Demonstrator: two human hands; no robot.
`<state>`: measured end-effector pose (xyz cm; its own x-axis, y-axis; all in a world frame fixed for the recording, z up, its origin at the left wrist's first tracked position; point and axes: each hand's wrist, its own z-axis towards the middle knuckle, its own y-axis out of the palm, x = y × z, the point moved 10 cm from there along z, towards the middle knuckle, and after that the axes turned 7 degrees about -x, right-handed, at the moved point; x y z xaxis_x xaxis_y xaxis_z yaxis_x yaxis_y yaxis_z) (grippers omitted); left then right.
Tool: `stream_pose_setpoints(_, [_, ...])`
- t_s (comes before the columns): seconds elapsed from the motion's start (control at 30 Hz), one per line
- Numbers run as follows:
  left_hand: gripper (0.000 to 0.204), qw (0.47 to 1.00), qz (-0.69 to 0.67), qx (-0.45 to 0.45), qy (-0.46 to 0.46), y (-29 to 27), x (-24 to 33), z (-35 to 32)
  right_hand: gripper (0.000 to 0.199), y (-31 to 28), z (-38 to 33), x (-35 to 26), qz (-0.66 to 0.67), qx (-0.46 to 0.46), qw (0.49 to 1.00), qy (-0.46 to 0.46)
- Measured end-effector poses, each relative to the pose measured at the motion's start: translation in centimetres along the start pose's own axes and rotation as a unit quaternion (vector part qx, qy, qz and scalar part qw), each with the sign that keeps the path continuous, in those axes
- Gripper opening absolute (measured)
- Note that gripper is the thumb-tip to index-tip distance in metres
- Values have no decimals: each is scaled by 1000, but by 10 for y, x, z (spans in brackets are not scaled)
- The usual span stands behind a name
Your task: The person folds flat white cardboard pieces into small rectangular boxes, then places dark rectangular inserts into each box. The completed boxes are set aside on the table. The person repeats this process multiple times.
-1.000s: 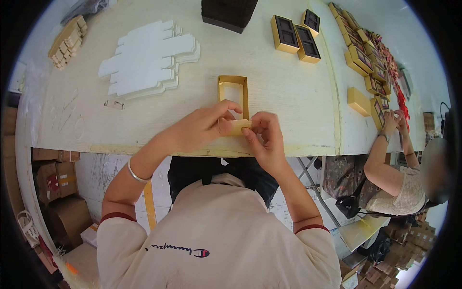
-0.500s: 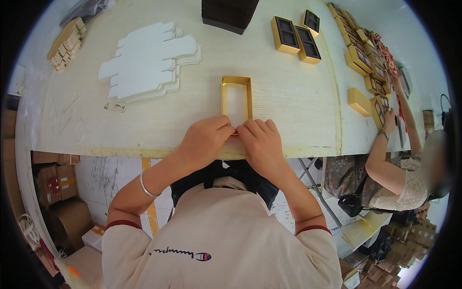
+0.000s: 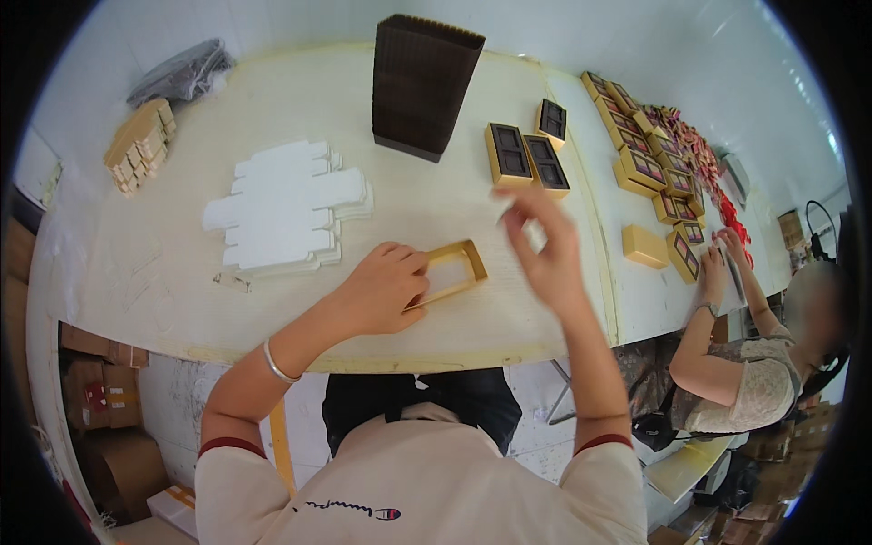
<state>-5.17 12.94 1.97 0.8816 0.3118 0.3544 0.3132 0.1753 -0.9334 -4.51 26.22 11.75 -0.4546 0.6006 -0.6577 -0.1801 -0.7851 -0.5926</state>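
Grip of the left hand (image 3: 386, 289) holds the left end of a gold-walled rectangular carton (image 3: 477, 260) on the tabletop (image 3: 436, 341); the right hand (image 3: 548, 247), blurred, is loosely spread near gold boxes with black inserts (image 3: 509, 150). White flat carton blanks (image 3: 286, 204) lie farther left.

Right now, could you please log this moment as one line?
left hand: gripping open gold box | right hand: blurred, open, near black-lined boxes | white card stack: left of gold box
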Motion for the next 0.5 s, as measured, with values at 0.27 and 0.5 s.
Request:
stream_pose_setpoints(0.27, [51, 991, -47, 126, 16, -25, -31, 15, 18, -12, 179, -3, -358, 35, 923, -136])
stream_pose_setpoints(0.5, [63, 977, -136, 127, -109, -23, -65, 8, 13, -3, 205, 6, -435, -83, 895, -54])
